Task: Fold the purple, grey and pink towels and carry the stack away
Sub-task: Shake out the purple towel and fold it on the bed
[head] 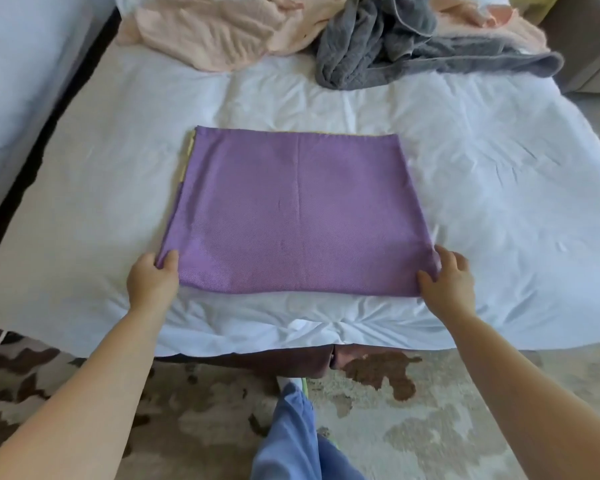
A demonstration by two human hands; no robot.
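The purple towel (298, 209) lies flat on the white bed (482, 174), folded into a rectangle with a thin yellow edge showing along its far and left sides. My left hand (151, 280) pinches its near left corner. My right hand (447, 280) pinches its near right corner. The grey towel (388, 46) lies crumpled at the far end of the bed, right of centre. A pink towel (215, 32) is bunched at the far left, and more pink cloth (492, 32) lies under and behind the grey one.
A second white bed (18, 81) stands to the left across a dark gap. A grey sofa corner (589, 53) is at the far right. Patterned carpet (413, 427) and my blue trouser leg (291, 438) fill the foreground.
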